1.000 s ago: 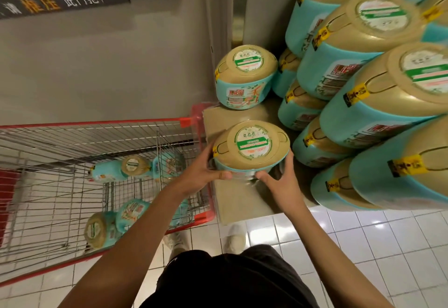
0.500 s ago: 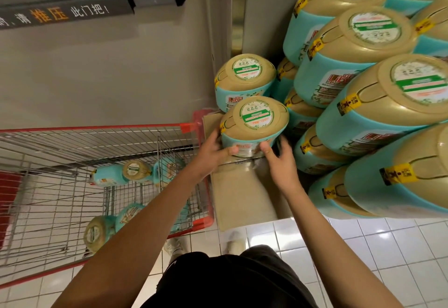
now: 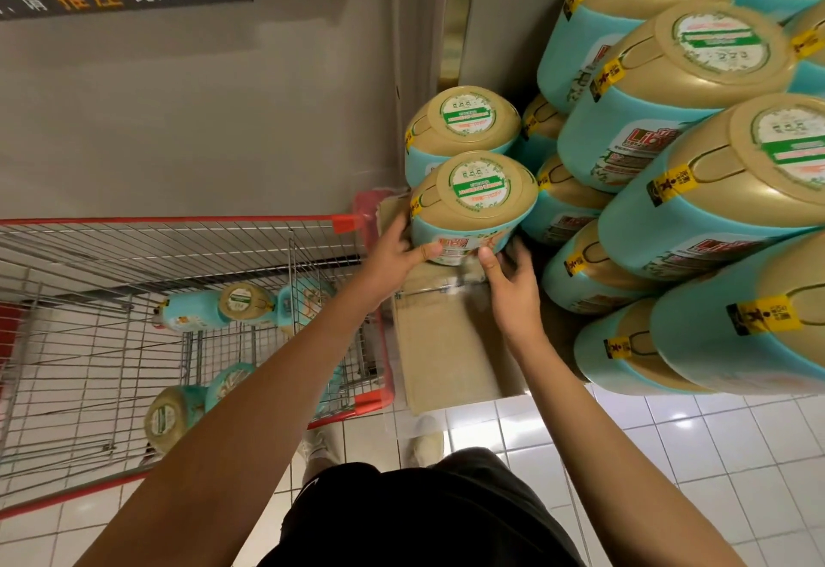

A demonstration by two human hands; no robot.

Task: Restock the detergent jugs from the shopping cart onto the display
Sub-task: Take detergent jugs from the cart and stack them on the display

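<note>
The turquoise plastic detergent jug with gold cap (image 3: 473, 204) has been pushed farther in, upright, grasped between left hand (image 3: 393, 260) and right hand (image 3: 513, 289).

One head-worn wide-angle view looks steeply down from close above the display platform (image 3: 451, 356), shopping cart (image 3: 187, 227) to its left, stacked jugs (image 3: 696, 128) to its right

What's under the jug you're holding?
Under the jug held by the left hand and right hand lies a tan cardboard sheet. The jug and hands cover whether its base touches the cardboard yet.
</note>
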